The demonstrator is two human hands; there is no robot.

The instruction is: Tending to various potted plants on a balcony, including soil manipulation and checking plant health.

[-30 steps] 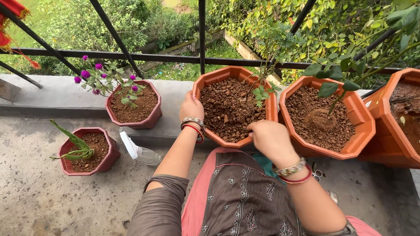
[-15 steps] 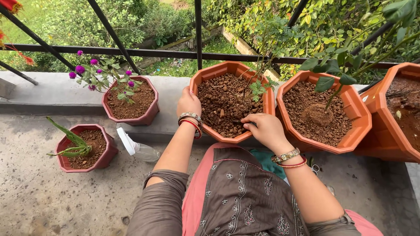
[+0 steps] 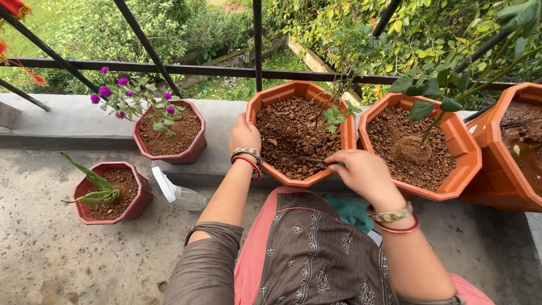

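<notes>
Concrete balcony floor (image 3: 68,254) below black railing (image 3: 169,69). Left hand (image 3: 244,135) grips the orange octagonal pot (image 3: 282,93); right hand (image 3: 364,172) pinches a thin tool (image 3: 319,161) over its soil.

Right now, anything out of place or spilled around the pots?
One thing: a clear spray bottle lies on its side on the concrete floor, between the small maroon pot and the person's left arm. No spilled soil visible.
</notes>
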